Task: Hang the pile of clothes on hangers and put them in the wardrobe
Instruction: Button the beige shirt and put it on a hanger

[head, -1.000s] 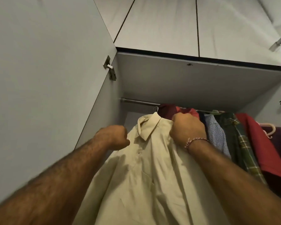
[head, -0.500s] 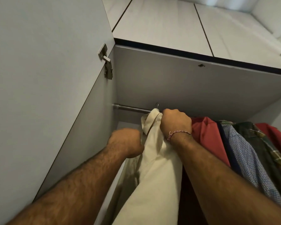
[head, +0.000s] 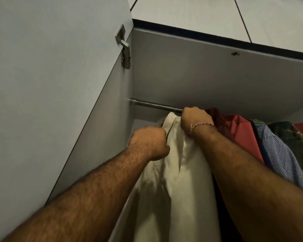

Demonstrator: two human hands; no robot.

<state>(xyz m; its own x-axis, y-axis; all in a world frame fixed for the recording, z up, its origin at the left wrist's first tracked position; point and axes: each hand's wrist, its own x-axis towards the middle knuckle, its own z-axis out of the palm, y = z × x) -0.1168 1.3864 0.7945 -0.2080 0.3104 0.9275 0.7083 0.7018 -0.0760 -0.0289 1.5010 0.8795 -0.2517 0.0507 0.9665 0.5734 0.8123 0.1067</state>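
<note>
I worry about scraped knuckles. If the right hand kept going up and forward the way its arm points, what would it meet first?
Most likely the rail: the right hand, gripping the cream shirt at its top, sits just below it. Depth is unclear.

Up by the wardrobe's top left corner we see a metal hinge (head: pixel 124 49) joining the open door to the side panel, and a thread bracelet (head: pixel 202 125) circling one wrist.

Cream shirt (head: pixel 182 172); red shirt (head: pixel 241 135); blue-and-white checked shirt (head: pixel 280 159); dark green plaid shirt (head: pixel 297 137); pale grey wardrobe door (head: pixel 51 84); red-and-white wrist thread (head: pixel 202 125).
</note>
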